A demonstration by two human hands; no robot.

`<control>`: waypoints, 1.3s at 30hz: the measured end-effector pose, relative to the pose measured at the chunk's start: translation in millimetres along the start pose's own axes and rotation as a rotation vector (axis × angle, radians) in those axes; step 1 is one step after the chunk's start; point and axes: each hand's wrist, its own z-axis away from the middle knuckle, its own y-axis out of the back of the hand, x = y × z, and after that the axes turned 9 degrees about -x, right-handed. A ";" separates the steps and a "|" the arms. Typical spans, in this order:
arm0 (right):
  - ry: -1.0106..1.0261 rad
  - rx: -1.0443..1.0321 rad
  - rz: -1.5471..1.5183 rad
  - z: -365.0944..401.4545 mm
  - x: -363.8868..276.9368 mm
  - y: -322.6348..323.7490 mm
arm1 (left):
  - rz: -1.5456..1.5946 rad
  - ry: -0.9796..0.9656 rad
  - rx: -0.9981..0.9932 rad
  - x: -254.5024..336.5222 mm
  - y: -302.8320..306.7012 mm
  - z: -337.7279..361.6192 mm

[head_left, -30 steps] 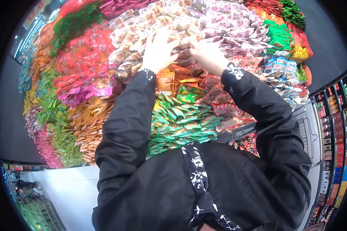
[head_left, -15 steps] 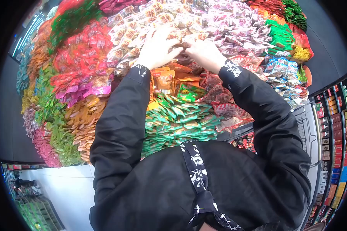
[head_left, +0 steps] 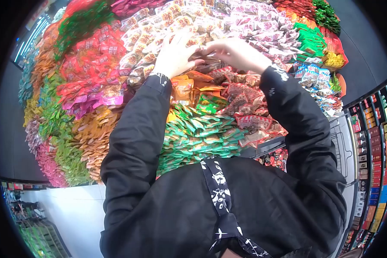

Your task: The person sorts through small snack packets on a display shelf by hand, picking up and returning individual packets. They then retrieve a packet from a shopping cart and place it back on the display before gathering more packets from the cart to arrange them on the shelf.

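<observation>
Since the earlier frame, the right hand (head_left: 238,52) has turned more sideways, its wrist and forearm shifting to the right, while the left hand (head_left: 175,56) has stayed in nearly the same place. Both are at the near part of a heap of pale packets (head_left: 167,19), which spreads from under the hands toward the far side. The left hand lies over these packets with its grip spread: fingers pointing to the far side, thumb pointing right. The right hand reaches in from the right with its fingers stretched leftward and slightly bent, the tips close to the left thumb and forefinger; I cannot tell whether its grip pinches a packet or whether the two hands touch.

Just on the near side of the hands are orange packets (head_left: 183,89), and nearer again lies a layered bank of green packets (head_left: 202,133). To the right of these, red-and-white packets (head_left: 256,122) run from below the right hand toward the near edge. Left of the left hand sit glossy red packets (head_left: 94,49), with magenta packets (head_left: 101,99) on their near side. Blue-and-white packets (head_left: 311,75) lie to the right, beyond the right sleeve (head_left: 303,120). Rows of boxes (head_left: 377,137) stand at the far right edge of the view.
</observation>
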 end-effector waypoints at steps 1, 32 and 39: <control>-0.152 -0.027 0.065 0.9 -5.0 17.4 | -0.001 0.001 0.001 0.5 1.8 -0.4; 0.007 0.195 0.031 5.7 5.8 57.3 | 0.032 -0.148 -0.113 5.5 11.4 -1.4; -0.228 0.240 -0.075 -27.5 14.0 77.8 | 0.009 -0.228 -0.063 13.6 25.8 -1.2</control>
